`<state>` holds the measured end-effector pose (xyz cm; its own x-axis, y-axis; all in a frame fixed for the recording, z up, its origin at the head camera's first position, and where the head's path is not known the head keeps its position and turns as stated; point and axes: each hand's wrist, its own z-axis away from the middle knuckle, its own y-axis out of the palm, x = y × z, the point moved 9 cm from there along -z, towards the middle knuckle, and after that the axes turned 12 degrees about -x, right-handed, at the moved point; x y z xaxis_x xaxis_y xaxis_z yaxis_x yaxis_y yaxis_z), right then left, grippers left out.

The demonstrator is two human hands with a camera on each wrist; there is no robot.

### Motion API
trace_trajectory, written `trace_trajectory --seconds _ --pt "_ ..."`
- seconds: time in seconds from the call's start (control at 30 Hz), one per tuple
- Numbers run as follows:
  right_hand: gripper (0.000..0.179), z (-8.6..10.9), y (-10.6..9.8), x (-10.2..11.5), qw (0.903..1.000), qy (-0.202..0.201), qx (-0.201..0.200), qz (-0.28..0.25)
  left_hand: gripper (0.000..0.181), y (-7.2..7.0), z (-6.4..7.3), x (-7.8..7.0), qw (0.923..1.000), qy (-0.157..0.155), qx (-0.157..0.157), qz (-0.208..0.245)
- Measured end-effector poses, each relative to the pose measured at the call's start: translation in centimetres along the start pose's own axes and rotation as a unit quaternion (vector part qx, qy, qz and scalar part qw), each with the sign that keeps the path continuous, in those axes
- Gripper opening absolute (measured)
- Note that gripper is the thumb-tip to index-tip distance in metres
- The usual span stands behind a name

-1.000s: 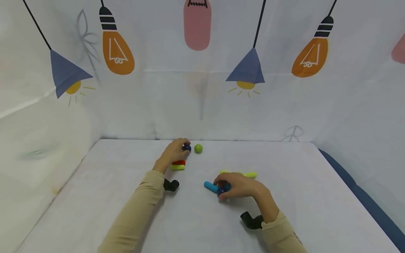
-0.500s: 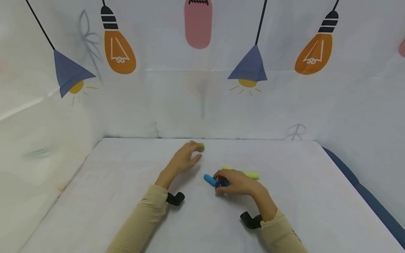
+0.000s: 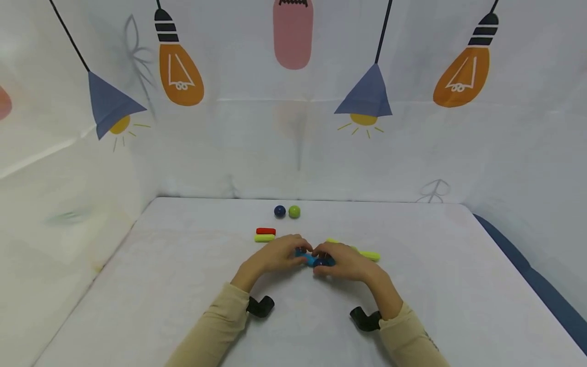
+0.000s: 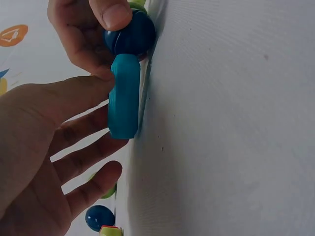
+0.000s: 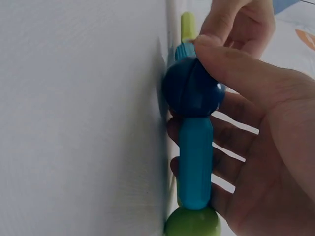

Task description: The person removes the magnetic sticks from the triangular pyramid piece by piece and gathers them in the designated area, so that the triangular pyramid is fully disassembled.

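Note:
My left hand has come in beside my right and pinches a light-blue rod between thumb and fingers. One end of that rod meets a dark-blue ball, which my right hand grips with the thumb on its near side and fingers behind. From the ball a second light-blue rod runs to a green ball in the right wrist view. Yellow-green rods show behind my right hand, partly hidden by it.
Toward the back edge of the white table lie a loose dark-blue ball and a green ball. Nearer, a red rod lies alongside a yellow-green rod. A printed white sheet hangs behind the table.
My left hand has moved from the loose balls at the back, toward me and right, to the light-blue rod it now pinches. My right hand has stayed at the dark-blue ball.

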<state>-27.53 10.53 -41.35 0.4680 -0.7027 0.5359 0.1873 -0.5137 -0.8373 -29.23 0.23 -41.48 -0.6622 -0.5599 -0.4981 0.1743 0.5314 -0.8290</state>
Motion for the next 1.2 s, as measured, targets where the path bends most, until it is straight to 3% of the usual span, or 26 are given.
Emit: trace_trajectory --seconds 0.3,0.57,0.7,1.0,1.2 --pt "0.032 -0.3 -0.4 0.1 0.9992 -0.010 -0.038 0.003 0.019 -0.1 0.4 -0.1 0.9999 0.008 -0.005 -0.008" --pt "0.031 -0.5 -0.3 -0.1 0.9994 0.002 -0.035 0.007 0.018 -0.7 0.8 0.3 0.9996 -0.012 0.017 -0.018" --pt "0.029 -0.4 -0.3 -0.3 0.9990 0.020 -0.036 0.017 0.016 -1.7 1.3 1.4 0.9988 -0.042 0.013 -0.020" --pt "0.033 -0.2 -0.6 -0.6 0.9987 0.031 -0.030 0.028 0.015 -5.7 2.5 4.6 0.9936 -0.095 -0.049 -0.037" --pt "0.036 0.3 -1.4 -0.8 0.9994 0.022 -0.018 0.022 0.016 -6.6 3.4 6.2 0.9876 -0.136 -0.048 -0.061"
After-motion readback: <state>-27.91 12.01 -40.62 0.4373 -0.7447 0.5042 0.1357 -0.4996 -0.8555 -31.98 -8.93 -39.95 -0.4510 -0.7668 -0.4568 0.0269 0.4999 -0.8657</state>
